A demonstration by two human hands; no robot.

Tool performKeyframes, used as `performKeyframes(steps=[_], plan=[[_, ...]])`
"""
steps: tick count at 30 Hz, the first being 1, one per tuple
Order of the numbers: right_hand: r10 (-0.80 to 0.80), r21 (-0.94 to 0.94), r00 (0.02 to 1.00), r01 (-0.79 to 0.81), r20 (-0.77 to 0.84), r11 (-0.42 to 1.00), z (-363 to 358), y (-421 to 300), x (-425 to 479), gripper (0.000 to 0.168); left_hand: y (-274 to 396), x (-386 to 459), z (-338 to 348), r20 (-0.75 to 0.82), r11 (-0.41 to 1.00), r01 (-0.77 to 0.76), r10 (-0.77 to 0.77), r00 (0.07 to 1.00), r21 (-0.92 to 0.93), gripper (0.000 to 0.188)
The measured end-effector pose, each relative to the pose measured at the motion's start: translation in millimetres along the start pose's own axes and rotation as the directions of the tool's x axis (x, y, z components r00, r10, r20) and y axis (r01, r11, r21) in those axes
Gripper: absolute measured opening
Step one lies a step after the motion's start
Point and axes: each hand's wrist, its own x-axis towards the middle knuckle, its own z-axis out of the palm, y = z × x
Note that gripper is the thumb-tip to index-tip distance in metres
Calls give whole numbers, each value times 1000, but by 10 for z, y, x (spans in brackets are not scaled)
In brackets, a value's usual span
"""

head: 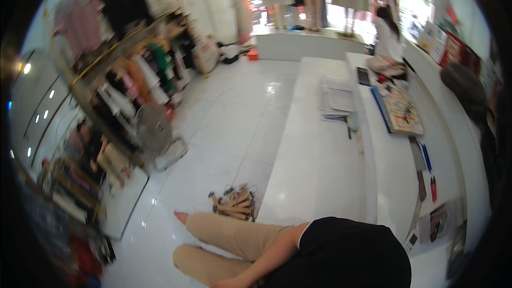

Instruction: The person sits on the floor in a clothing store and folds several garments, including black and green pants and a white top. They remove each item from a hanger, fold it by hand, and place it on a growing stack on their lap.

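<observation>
My right forearm lies across my beige trousers (236, 228), and my right hand (230, 283) is cut off by the bottom edge of the picture. Its fingers are hidden, so what it holds or touches cannot be made out. My left hand is out of view. A pile of wooden clothes hangers (236, 204) with metal clips lies on the floor by my legs. Beside me runs a long low white bench (316, 168), bearing clear plastic packets (336, 96).
A fan (154, 130) stands before racks of hanging clothes (140, 76). A leaning mirror (124, 196) is at the left. The white counter (394, 176) holds a phone (363, 76), papers and a red-and-blue tool (433, 188). A person (388, 36) in white is near the window.
</observation>
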Motion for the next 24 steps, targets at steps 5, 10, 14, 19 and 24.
performKeyframes(steps=[5, 10, 14, 19, 24], plan=[[-37, 237, 988, 72, -151, 969, -596, 234, -605, 45, 289, -143, -21, -19, 990, -94, 96, 995, 108, 20], [376, 203, 631, -331, -679, 922, -1318, 1005, -1942, 22, 414, -220, -61, -23, 982, -104, 109, 994, 155, 19], [735, 110, 178, -939, -654, 325, -1452, 1375, -3484, 25, 398, -235, -84, -17, 977, -100, 105, 994, 187, 19], [805, -224, 447, -894, -391, 388, -1213, 1067, -4707, 48, 358, -222, -181, -19, 975, -89, 95, 995, 204, 19], [725, -163, 665, -747, -178, 644, -1023, 751, -4902, 63, 422, -139, -154, -19, 977, -85, 91, 996, 198, 18]])
